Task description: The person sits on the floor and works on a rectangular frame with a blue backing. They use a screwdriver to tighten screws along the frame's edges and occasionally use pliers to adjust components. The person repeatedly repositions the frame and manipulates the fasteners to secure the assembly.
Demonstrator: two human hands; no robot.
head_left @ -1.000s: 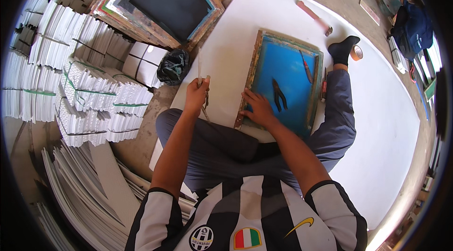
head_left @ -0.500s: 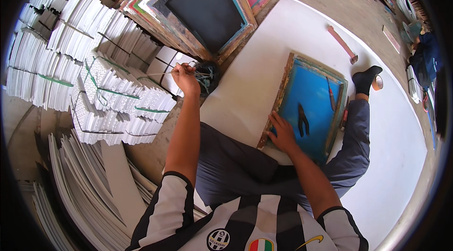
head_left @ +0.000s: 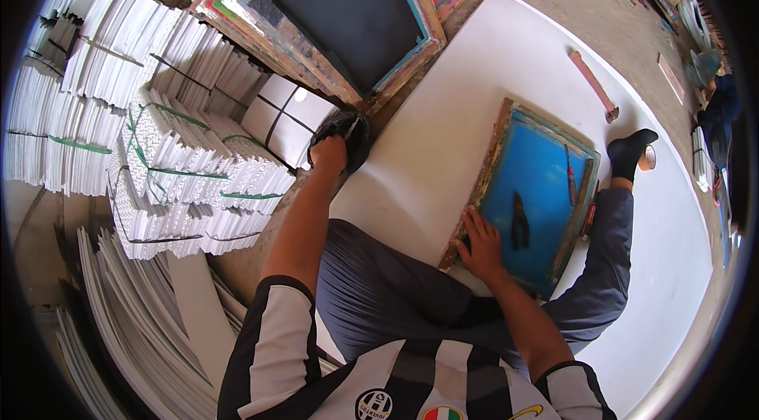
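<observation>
My left hand (head_left: 329, 154) is at the mouth of a black plastic bag (head_left: 360, 145) beside the white board. Its fingers look closed, but their tips are partly hidden and I cannot make out what they hold. My right hand (head_left: 480, 248) lies with fingers spread on the near left corner of a wooden screen frame with blue mesh (head_left: 506, 175). Black-handled pliers (head_left: 519, 221) and a screwdriver (head_left: 570, 175) rest on the mesh. A second slim, reddish-handled tool (head_left: 589, 220) lies beside the frame's right side, near my leg.
The frame lies on a large white board (head_left: 427, 128). A hammer (head_left: 594, 86) and a tape roll (head_left: 647, 158) are on its far right part. Bundled white stacks (head_left: 182, 159) stand at left. Larger screen frames (head_left: 348, 17) lean at the back.
My left hand has lowered from holding thin strands in the air to the black bag. My right hand stays on the frame. The view has shifted slightly.
</observation>
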